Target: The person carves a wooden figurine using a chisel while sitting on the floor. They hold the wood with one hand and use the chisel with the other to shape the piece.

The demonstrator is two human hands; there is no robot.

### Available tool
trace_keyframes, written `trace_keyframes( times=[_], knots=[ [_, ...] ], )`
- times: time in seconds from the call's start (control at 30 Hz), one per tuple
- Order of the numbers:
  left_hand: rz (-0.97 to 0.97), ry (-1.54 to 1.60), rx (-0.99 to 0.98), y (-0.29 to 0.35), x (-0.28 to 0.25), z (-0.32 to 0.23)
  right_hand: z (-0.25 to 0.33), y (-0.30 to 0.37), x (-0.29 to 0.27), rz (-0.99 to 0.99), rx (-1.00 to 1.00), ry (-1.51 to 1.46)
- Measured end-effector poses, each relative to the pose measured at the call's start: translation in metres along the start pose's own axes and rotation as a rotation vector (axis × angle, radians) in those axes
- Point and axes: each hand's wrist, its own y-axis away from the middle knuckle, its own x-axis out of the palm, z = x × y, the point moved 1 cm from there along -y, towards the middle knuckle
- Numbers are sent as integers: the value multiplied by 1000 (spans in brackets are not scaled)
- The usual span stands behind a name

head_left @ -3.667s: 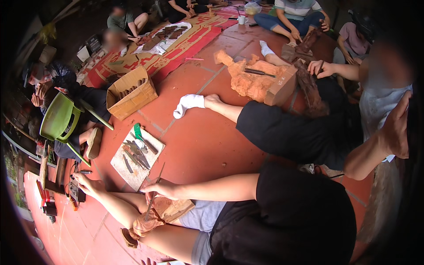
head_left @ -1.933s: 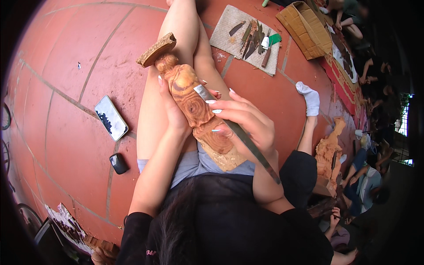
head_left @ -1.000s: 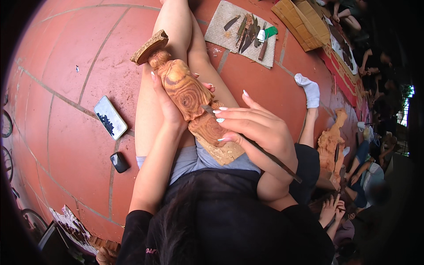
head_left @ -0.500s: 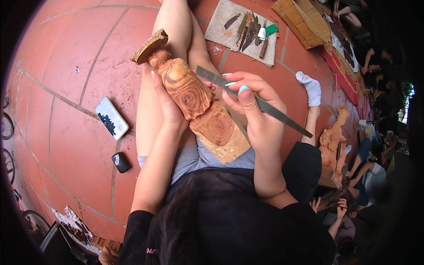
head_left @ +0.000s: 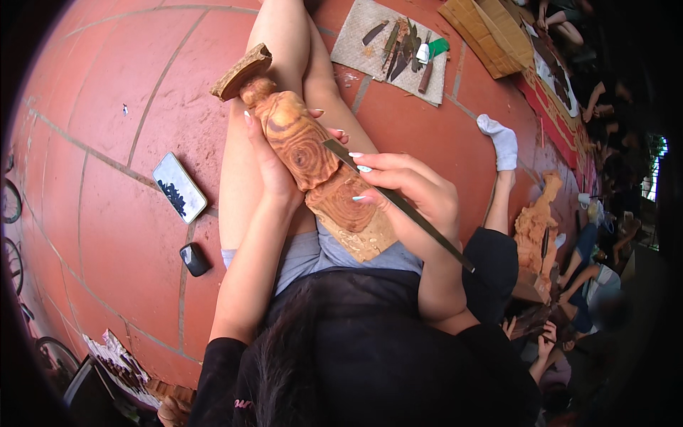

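A reddish-brown carved wooden figure point(head_left: 302, 149) lies aslant above my lap, its wide flared end far left and its squared block end toward me. My left hand point(head_left: 276, 174) is wrapped round its middle from beneath, with fingertips showing at the right side. A long flat metal file point(head_left: 442, 242) is gripped in my right hand point(head_left: 423, 199), fingers along its upper side. The file's far tip lies at the right edge of the figure's middle; whether it touches the wood I cannot tell. Swirling grain shows on the figure's upper face.
Carving tools point(head_left: 402, 53) lie on a pale mat point(head_left: 353, 43) beyond my legs, beside a cardboard box point(head_left: 491, 35). On the tiled floor at left are a phone point(head_left: 179, 186) and a small black case point(head_left: 194, 259). Another wood carving point(head_left: 537, 228) and other people are at right.
The file has swung lower and turned on edge, its far tip shifting toward me along the figure. My right hand has rolled over it. The left hand and the figure have barely moved.
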Motion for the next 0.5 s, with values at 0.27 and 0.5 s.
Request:
trace_keyframes(
  times=[0.27, 0.5],
  knots=[
    [-27, 18, 6, 4, -2, 0, 2, -17, 17, 28, -203, 64],
    [-84, -41, -3, 2, 3, 1, 13, 4, -7, 224, -182, 247]
  ],
)
